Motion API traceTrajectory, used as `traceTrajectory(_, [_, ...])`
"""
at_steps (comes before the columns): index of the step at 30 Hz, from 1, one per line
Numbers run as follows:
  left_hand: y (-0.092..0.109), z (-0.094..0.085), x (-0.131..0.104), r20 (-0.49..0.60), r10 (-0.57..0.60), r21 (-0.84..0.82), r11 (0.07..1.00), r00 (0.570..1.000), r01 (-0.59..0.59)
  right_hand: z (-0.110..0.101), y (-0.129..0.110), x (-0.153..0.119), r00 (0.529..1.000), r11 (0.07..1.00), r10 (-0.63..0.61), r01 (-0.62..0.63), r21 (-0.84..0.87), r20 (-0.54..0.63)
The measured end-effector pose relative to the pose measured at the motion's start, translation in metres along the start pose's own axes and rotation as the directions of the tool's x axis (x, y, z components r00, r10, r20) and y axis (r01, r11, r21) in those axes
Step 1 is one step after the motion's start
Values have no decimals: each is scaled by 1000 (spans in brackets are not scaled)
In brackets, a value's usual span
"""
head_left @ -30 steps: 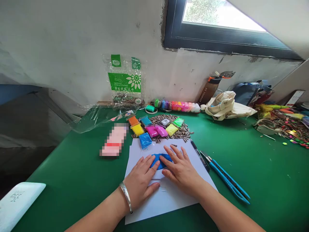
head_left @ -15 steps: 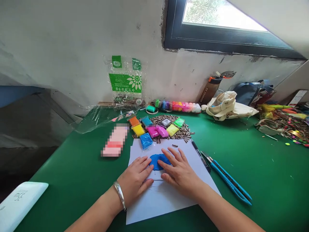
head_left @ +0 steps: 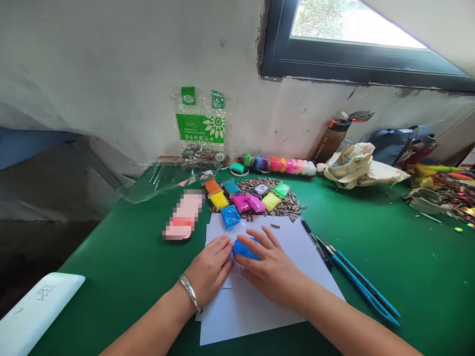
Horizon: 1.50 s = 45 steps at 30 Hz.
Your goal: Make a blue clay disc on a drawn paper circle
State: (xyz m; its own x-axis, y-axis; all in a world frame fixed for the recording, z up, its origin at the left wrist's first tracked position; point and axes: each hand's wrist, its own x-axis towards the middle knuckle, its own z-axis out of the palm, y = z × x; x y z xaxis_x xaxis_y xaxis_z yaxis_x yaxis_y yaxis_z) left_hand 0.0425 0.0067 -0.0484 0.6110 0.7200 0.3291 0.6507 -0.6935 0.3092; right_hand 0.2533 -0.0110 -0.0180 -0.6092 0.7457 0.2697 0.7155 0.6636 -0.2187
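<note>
A flattened piece of blue modelling clay (head_left: 245,248) lies on white paper (head_left: 256,316) in front of me. My right hand (head_left: 269,267) is spread over the clay, its fingers stretched across it and hiding part of it. At the clay's left edge rests my left hand (head_left: 211,267), fingers stretched out flat on the paper; a silver bangle (head_left: 191,293) circles that wrist. Just beyond the hands sits a blue clay packet (head_left: 230,217). One sunflower seed (head_left: 275,226) lies on the paper near the right fingertips.
Several coloured clay packets (head_left: 255,202) lie on a heap of sunflower seeds (head_left: 293,202). Right of the paper are a black pen (head_left: 315,242) and blue tweezers (head_left: 365,284). A white power bank (head_left: 40,311) is at left. A bottle (head_left: 330,138) and cloth bag (head_left: 356,165) stand behind.
My right hand has shifted left and its fingers now cover the clay differently. The left hand has drawn in slightly, its thumb closer to the fingers. The whole view has swung a little left.
</note>
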Motion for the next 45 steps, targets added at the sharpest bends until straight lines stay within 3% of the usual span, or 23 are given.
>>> traceTrajectory(7, [-1,-1,1,32,-16,18,1000,999,15,19,-3,-8,1000,1000,-8,8,-17,0])
traceTrajectory(17, [-1,1,1,43,0,55,998,999,-2,14,-1,-10,998,998,59,-59,12,24])
traceTrajectory(23, [1,-2,2,66,4,73,997,998,-9,4,6,-19,999,1000,-3,2,31,35])
traceTrajectory(45, [1,3,2,42,23,115,993,999,-28,17,4,-11,991,996,84,-82,-27,104])
